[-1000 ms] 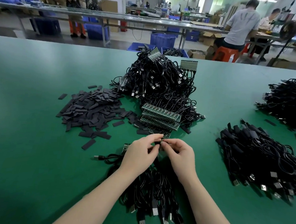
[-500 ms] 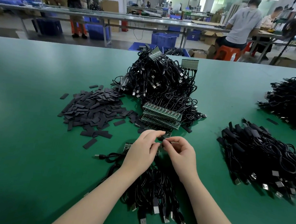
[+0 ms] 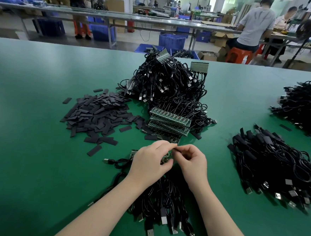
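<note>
Closely, board strip point(image 3: 167, 156) between left hand point(image 3: 150, 162), right hand point(image 3: 192, 162).

table point(image 3: 38, 146): matt green mat | cables point(image 3: 160, 197): glossy black plastic, metal plugs | strips point(image 3: 96, 113): matt black

Smooth green desk point(image 3: 28, 164): uniform, unpatterned. Flat black rectangular sleeve pieces point(image 3: 98, 113), left: matt. Thin black coiled cables point(image 3: 163, 201), near: silver plugs. Green circuit-board strips point(image 3: 169, 120): repeating chip rows. Blue plastic crates point(image 3: 172, 40), far.

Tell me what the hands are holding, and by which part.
A green circuit-board strip: the left hand grips it along its length, and the right hand pinches its right end. The fingers hide the exact contact.
</note>
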Demonstrator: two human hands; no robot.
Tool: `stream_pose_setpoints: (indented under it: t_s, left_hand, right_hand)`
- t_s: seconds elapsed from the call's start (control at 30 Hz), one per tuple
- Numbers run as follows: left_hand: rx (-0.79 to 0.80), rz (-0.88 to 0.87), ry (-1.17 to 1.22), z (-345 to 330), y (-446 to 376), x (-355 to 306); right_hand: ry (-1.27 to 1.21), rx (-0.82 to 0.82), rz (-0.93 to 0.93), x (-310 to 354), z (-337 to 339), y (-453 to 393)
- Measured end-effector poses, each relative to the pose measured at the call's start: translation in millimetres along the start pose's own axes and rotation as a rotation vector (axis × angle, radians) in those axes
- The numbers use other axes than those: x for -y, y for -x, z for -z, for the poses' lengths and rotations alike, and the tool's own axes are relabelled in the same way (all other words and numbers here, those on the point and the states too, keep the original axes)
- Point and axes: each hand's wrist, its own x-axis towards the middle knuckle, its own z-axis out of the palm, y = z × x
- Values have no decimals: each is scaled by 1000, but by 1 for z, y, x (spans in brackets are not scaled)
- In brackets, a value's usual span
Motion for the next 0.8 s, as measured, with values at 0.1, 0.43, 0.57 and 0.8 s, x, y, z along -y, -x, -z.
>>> stream_pose_setpoints:
  t_s: [0.1,0.43,0.57,0.8]
  left_hand:
    - [52,48,15,-1,0,3]
    - [-59,142,51,-2,-1,7]
    - [-58,113,52,0,-1,6]
    - [42,73,114,3,-1,4]
  right_hand:
    - [-12,-12,-6,-1,-1,-1]
    - [-84,-88,-21,0,2,-1]
    - [-64,-26,-21,2,0,0]
    - [-42,-7,-17,3,2,2]
